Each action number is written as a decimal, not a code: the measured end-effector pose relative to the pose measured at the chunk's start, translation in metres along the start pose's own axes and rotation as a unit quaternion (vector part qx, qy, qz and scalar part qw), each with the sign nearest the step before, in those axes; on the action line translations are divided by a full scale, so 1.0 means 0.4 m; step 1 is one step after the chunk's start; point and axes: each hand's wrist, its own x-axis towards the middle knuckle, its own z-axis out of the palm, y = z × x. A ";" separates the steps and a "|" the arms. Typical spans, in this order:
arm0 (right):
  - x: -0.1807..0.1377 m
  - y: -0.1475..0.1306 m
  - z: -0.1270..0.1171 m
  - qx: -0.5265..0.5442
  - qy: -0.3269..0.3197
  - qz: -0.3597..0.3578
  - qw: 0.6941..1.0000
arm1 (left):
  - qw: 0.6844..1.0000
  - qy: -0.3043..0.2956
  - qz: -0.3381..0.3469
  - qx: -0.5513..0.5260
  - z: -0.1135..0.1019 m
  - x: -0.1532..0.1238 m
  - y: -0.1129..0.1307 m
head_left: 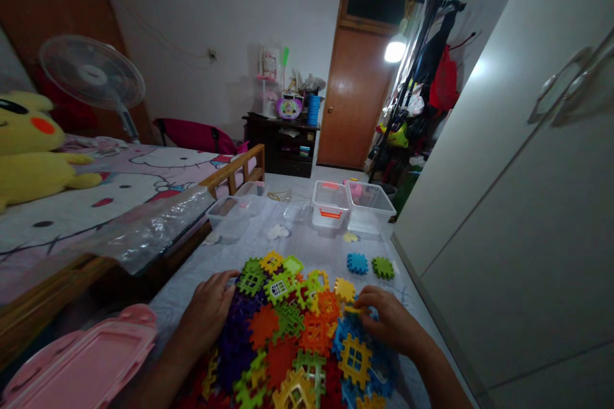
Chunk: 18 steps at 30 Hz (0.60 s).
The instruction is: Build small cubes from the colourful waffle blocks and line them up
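Note:
A heap of colourful interlocking plastic building tiles (315, 331) lies in front of me; several have window-like cutouts. My left hand (211, 303) rests against the heap's left side, by the green and purple tiles, its fingers stretched out and holding nothing. At the right side of the heap, my right hand (381, 316) pinches a yellow tile (353, 310), seen nearly edge-on and partly covered by the fingers. Beyond that hand, a blue tile (357, 262) and a green tile (382, 267) lie side by side, apart from the heap.
Clear plastic boxes (371, 204) stand at the table's far end, one with an orange handle (330, 214). Pink lids (91, 358) lie at lower left. A wooden bed rail (235, 172) borders the left; a white cabinet (503, 172) stands at right.

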 end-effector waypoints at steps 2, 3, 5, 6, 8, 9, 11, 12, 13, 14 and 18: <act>0.005 0.006 0.000 0.015 0.025 0.009 1.000 | 1.000 0.010 0.004 0.001 0.000 0.001 0.000; 0.008 0.011 0.001 0.029 0.038 0.020 0.999 | 1.000 0.013 0.001 -0.001 0.000 0.001 0.001; 0.012 0.025 0.005 0.075 0.062 0.050 0.994 | 1.000 0.013 -0.008 -0.008 -0.001 0.001 0.001; 0.014 0.033 0.009 0.102 0.066 0.067 0.990 | 1.000 0.010 -0.012 -0.013 -0.001 0.000 0.002; 0.017 0.050 0.018 0.121 0.075 0.098 0.985 | 1.000 0.001 -0.018 -0.021 -0.002 -0.001 0.004; 0.018 0.057 0.021 0.103 0.081 0.113 0.985 | 1.000 -0.005 -0.019 -0.023 -0.003 -0.002 0.006; 0.018 0.065 0.026 0.034 0.084 0.133 0.987 | 0.999 -0.018 -0.019 -0.026 -0.005 -0.004 0.010; 0.017 0.066 0.027 0.000 0.079 0.135 0.988 | 0.999 -0.022 -0.018 -0.026 -0.005 -0.005 0.012; 0.016 0.065 0.026 -0.025 0.071 0.132 0.988 | 0.999 -0.025 -0.016 -0.026 -0.006 -0.005 0.014; 0.015 0.062 0.025 -0.041 0.059 0.126 0.989 | 0.999 -0.027 -0.014 -0.026 -0.006 -0.006 0.015; 0.007 0.044 0.017 -0.065 0.024 0.115 0.991 | 0.999 -0.030 -0.010 -0.025 -0.005 -0.005 0.014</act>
